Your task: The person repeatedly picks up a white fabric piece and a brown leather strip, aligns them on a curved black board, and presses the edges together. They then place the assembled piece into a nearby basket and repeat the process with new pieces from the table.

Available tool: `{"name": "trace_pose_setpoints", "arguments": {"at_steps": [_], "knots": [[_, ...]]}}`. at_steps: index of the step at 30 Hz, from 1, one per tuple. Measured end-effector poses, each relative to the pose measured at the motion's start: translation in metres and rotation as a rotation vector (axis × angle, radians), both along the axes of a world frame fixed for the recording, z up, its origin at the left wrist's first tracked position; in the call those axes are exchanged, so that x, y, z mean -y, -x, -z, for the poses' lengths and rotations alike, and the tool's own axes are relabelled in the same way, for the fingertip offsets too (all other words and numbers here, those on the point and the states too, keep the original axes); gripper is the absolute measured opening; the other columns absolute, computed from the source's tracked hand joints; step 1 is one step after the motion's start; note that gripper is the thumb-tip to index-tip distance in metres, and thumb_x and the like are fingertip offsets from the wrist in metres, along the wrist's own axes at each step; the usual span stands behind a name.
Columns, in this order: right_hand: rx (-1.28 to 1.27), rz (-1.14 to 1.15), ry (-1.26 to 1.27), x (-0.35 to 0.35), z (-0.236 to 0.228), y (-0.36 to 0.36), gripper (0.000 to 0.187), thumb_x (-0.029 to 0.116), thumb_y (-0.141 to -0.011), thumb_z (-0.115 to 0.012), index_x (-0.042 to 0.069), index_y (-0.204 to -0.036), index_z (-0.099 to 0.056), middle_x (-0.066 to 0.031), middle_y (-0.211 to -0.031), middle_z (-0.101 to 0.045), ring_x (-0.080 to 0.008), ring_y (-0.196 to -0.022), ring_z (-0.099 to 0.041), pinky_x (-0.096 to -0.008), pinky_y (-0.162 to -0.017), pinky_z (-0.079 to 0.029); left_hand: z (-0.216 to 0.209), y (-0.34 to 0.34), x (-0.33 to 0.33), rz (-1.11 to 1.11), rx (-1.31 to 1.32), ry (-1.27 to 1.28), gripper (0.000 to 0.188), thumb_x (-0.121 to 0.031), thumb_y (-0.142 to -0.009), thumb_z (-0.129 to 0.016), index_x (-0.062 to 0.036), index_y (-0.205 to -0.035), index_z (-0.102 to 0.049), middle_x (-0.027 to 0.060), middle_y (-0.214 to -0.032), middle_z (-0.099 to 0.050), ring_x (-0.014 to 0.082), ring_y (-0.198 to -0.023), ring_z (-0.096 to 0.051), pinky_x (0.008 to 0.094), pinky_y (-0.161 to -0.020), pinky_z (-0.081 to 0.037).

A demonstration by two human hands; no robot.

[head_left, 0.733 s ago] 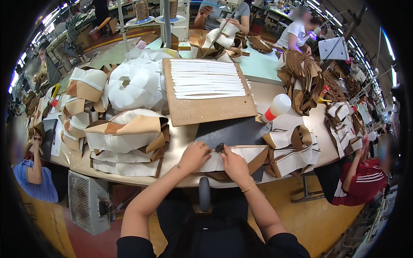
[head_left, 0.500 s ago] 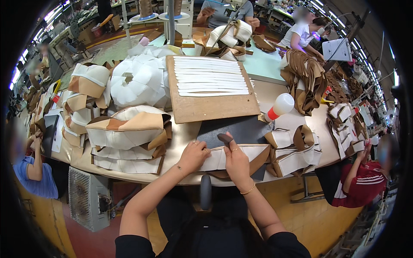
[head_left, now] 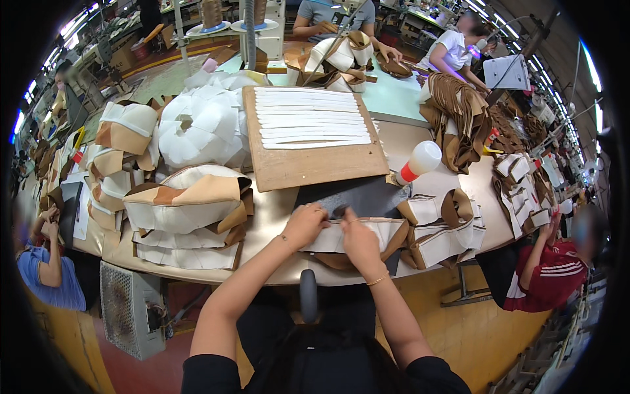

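A curved white-lined piece with brown leather edges (head_left: 371,231) lies at the table's near edge, partly over a dark flat board (head_left: 357,194). My left hand (head_left: 306,224) grips its upper left edge with bent fingers. My right hand (head_left: 361,240) is closed round a dark, round-headed hand tool (head_left: 340,211) whose handle is hidden in my fist. The tool's head is low by the piece's upper edge, near my left fingertips; I cannot tell if it touches.
Beyond stands a brown board with white strips (head_left: 315,167). A white bottle with a red band (head_left: 420,162) is right of it. Stacked leather pieces (head_left: 184,213) lie left, more (head_left: 446,230) right. A grey oval part (head_left: 308,295) juts below the edge. Co-workers sit at both sides and ahead.
My right hand has come down and slightly left, bringing the tool's head toward the piece's upper edge. My left hand has shifted a little up; the whole view has moved slightly.
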State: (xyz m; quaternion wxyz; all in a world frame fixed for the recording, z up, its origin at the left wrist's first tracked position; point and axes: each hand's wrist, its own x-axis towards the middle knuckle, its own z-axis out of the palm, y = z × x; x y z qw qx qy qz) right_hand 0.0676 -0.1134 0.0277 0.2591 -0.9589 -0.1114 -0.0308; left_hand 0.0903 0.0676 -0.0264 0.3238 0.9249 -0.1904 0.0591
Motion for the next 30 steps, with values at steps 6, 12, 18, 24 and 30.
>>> {"name": "trace_pose_setpoints", "arguments": {"at_steps": [6, 12, 18, 24, 30], "knots": [[-0.066, -0.096, 0.046, 0.007, 0.002, -0.010, 0.041, 0.026, -0.099, -0.051, 0.003, -0.132, -0.055, -0.0254, -0.087, -0.068, -0.0404, -0.081, -0.068, -0.0509, -0.071, -0.052, -0.005, 0.018, -0.029, -0.018, -0.051, 0.037, 0.020, -0.023, -0.081, -0.075, -0.0081, -0.094, -0.075, 0.0081, -0.094, -0.062, 0.0282, -0.091, -0.059, 0.0387, -0.085, -0.049], [0.120, -0.010, -0.165, -0.014, -0.012, 0.015, 0.043, 0.025, -0.100, -0.049, 0.007, -0.139, -0.050, -0.0220, -0.098, -0.069, -0.0418, -0.081, -0.066, -0.0515, -0.068, -0.052, -0.001, 0.029, -0.026, 0.001, 0.266, -0.210, 0.011, -0.023, -0.087, -0.068, -0.0132, -0.087, -0.073, 0.0010, -0.089, -0.059, 0.0198, -0.085, -0.055, 0.0344, -0.074, -0.040], [0.098, -0.099, -0.136, -0.011, -0.004, 0.007, 0.042, 0.024, -0.100, -0.051, 0.012, -0.140, -0.050, -0.0212, -0.094, -0.068, -0.0405, -0.076, -0.067, -0.0496, -0.066, -0.053, 0.003, 0.040, -0.021, -0.043, 0.357, -0.366, 0.014, -0.022, -0.088, -0.066, -0.0133, -0.096, -0.073, 0.0026, -0.094, -0.060, 0.0208, -0.090, -0.055, 0.0348, -0.077, -0.040], [-0.165, -0.118, 0.093, -0.009, 0.013, 0.017, 0.041, 0.023, -0.099, -0.051, 0.011, -0.138, -0.053, -0.0215, -0.089, -0.068, -0.0417, -0.077, -0.066, -0.0522, -0.068, -0.052, -0.005, 0.033, -0.036, -0.107, -0.021, 0.045, 0.018, -0.019, -0.082, -0.071, -0.0104, -0.098, -0.073, 0.0082, -0.096, -0.060, 0.0286, -0.098, -0.056, 0.0404, -0.086, -0.045], [0.057, -0.102, -0.247, -0.031, -0.021, 0.018, 0.040, 0.023, -0.099, -0.051, 0.003, -0.134, -0.053, -0.0256, -0.095, -0.068, -0.0440, -0.086, -0.065, -0.0522, -0.075, -0.051, -0.003, 0.046, -0.043, -0.064, 0.148, -0.113, 0.016, -0.022, -0.082, -0.073, -0.0101, -0.093, -0.075, 0.0048, -0.094, -0.060, 0.0245, -0.092, -0.056, 0.0378, -0.081, -0.044]]}}
